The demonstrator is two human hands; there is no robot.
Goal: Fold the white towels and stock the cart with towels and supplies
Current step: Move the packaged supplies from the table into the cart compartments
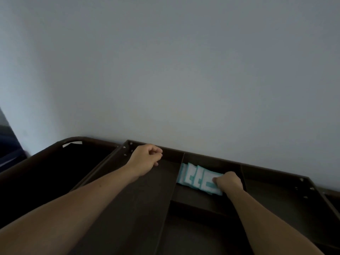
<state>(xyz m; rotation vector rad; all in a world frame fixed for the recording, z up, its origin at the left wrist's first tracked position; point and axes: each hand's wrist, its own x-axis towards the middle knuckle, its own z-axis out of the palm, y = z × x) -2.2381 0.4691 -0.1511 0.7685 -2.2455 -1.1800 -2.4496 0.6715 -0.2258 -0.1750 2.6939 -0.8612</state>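
Gripping the rightmost of the packets, the right hand curls its fingers on it in the cart's middle rear compartment. They look light, soft and slippery; pinch by the edges. The left hand hovers curled over the left compartment; whether it holds anything cannot be told. Dark tray, plain wall behind.

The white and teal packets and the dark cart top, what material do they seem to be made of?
Packets: probably thin plastic film or coated paper, smooth and printed; they look flat, slightly pillowy. Cart top: dark brown matte board with faint grain lines, likely wood laminate; dim light leaves it open. Screws at its corner: shiny metal.
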